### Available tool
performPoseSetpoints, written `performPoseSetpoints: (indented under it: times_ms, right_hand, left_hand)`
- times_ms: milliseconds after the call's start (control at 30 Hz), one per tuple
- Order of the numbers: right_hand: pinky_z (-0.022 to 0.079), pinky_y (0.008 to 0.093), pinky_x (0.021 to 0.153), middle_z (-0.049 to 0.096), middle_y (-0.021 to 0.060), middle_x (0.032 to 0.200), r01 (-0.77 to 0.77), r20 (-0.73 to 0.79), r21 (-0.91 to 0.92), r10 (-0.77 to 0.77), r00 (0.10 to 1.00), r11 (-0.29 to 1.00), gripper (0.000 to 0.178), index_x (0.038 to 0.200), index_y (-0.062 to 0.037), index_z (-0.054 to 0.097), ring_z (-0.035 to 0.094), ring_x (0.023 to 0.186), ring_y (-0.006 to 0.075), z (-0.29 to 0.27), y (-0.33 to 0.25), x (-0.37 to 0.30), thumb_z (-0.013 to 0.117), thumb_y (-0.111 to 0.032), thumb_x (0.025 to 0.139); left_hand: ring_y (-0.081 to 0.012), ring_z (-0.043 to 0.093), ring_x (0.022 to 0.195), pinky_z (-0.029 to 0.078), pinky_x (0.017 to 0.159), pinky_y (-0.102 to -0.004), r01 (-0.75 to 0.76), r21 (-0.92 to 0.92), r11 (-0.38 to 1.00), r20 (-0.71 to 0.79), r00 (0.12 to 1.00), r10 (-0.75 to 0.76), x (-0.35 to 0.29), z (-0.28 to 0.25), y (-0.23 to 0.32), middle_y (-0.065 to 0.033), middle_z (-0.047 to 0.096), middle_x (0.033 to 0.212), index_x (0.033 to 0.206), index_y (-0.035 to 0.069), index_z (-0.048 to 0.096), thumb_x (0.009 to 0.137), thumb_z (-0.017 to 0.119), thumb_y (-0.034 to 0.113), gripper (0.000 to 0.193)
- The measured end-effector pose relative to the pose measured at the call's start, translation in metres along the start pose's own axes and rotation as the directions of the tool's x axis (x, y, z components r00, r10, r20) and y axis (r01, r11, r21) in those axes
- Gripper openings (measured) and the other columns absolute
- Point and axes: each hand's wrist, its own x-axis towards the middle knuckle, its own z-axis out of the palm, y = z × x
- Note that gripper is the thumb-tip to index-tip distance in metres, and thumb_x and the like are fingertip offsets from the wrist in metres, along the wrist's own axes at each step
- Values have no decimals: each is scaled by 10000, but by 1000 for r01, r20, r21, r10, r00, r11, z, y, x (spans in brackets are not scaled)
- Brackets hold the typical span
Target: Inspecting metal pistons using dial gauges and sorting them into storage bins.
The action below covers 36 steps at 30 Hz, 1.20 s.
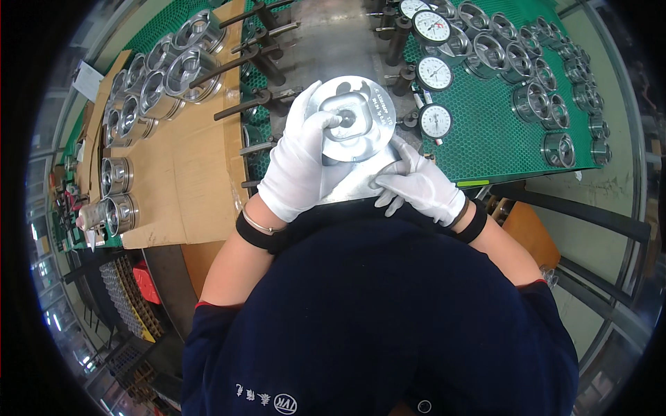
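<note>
My left hand (298, 149), in a white glove, grips a shiny metal piston (378, 132) by its side. The thumb presses into the recess of its round top face, which is tilted up towards me. Below and to the right of the piston, my right hand (420, 184) is also gloved in white. Its fingers are loosely bent and apart, with nothing visible between them. The fingertips are greyish. Under both hands lies the near end of a smooth metal surface plate (347, 45).
Dial gauges (435, 73) on posts line the plate's right side; posts with rods (267, 66) line its left. Several pistons (489, 54) stand on green mesh matting (479, 142) at right. More pistons (159, 93) stand on cardboard (177, 173) at left. An orange-brown stool (531, 232) is at lower right.
</note>
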Motion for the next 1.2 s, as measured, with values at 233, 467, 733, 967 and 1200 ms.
performPoseSetpoints:
  times_ms: [233, 467, 733, 967, 1200]
  right_hand:
    - [592, 342, 542, 648, 136, 885, 13, 2, 11, -13, 1000, 1000, 917, 1571, -51, 46, 690, 674, 218, 0, 2, -1, 642, -42, 874]
    - [591, 339, 524, 656, 146, 892, 14, -19, -31, -14, 1000, 999, 916, 1565, -24, 42, 692, 665, 222, 1, 1, 1, 635, -52, 867]
    - [590, 340, 509, 663, 153, 886, 26, -25, -33, -27, 999, 999, 905, 1555, 3, 54, 695, 658, 226, 2, 0, 2, 637, -55, 865]
    - [597, 353, 507, 656, 150, 897, 10, -24, -25, -10, 1000, 1000, 897, 1561, -31, 75, 692, 653, 224, 0, 2, 1, 640, -59, 866]
    - [615, 338, 552, 672, 173, 935, 24, 17, -36, -23, 1000, 999, 906, 1563, -36, 42, 708, 681, 230, -3, -1, 1, 659, -101, 903]
  left_hand:
    - [-465, 600, 1121, 555, 878, -434, -28, 26, 999, -11, 1000, 29, 0, 0, -1, -320, 413, 1402, 1222, 87, 457, 640, 870, 116, 714]
    - [-460, 602, 1120, 562, 856, -432, 0, 26, 1000, 0, 1000, 0, -2, 0, 0, -318, 406, 1407, 1210, 84, 458, 638, 861, 100, 701]
    - [-453, 608, 1116, 561, 856, -428, 11, 44, 999, -6, 1000, -11, -3, 0, -1, -314, 401, 1418, 1195, 84, 474, 638, 863, 106, 680]
    - [-463, 544, 1197, 521, 928, -436, 54, 33, 998, 10, 998, -54, -4, 3, 6, -306, 410, 1396, 1154, 81, 434, 621, 894, 109, 704]
    - [-463, 539, 1206, 514, 936, -435, 60, 45, 997, 11, 998, -60, -2, 4, 4, -307, 417, 1394, 1142, 81, 446, 612, 895, 100, 694]
